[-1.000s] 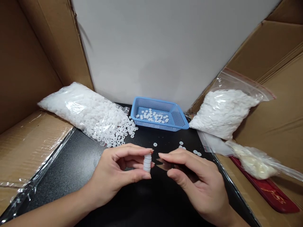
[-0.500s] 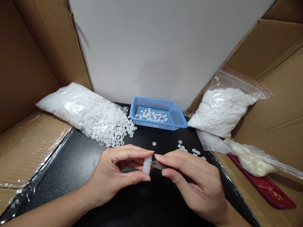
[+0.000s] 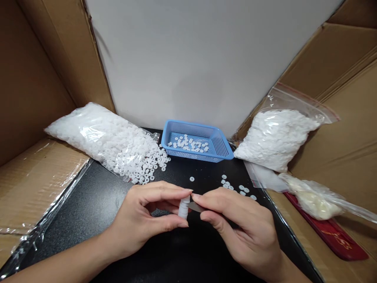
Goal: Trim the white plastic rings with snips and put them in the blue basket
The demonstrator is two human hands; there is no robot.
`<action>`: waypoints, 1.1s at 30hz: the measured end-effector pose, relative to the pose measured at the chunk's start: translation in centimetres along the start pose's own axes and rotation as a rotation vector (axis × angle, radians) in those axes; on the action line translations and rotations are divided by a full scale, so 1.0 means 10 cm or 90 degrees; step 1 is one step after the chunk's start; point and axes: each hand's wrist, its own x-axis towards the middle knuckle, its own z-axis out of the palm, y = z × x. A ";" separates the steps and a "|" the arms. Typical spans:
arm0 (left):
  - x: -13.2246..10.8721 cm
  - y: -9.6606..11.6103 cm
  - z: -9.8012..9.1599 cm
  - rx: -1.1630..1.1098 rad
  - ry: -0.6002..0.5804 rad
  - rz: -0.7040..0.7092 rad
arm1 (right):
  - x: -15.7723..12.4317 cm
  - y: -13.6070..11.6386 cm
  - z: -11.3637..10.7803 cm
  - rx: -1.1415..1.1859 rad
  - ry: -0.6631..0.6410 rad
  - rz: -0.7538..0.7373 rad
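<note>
Between thumb and fingertips, my left hand [image 3: 150, 210] pinches a short stack of white plastic rings [image 3: 183, 209], held nearly upright with a slight tilt. My right hand [image 3: 241, 226] grips a thin metal blade [image 3: 194, 207] between thumb and forefinger; its tip meets the side of the stack near the upper part. Any handle of the blade is hidden in my palm. Both hands are above the black tabletop [image 3: 173, 259]. A single white ring [image 3: 192, 179] lies just beyond my fingers, and several loose rings [image 3: 243, 189] lie past my right hand.
At the back stands a blue perforated basket [image 3: 198, 157] with white pieces inside. A clear bag of white rings [image 3: 103, 137] spills at the left. On the right are a zip bag of white pieces [image 3: 273, 137], a smaller bag [image 3: 315, 198] and a red item [image 3: 335, 239]. Cardboard [image 3: 347, 118] flanks the table.
The blade has shifted slightly left, its tip now against the stack of rings. The stack's upper rings look more closely aligned. My left hand has barely moved.
</note>
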 end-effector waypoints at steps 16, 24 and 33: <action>-0.01 -0.02 0.00 -0.013 -0.019 0.022 | -0.03 0.01 0.01 0.014 0.013 -0.036; 0.00 -0.05 0.00 -0.034 -0.020 0.041 | -0.05 0.03 -0.01 0.028 0.059 -0.049; 0.01 -0.04 0.00 -0.048 -0.012 0.025 | -0.04 0.06 0.01 -0.015 0.033 -0.063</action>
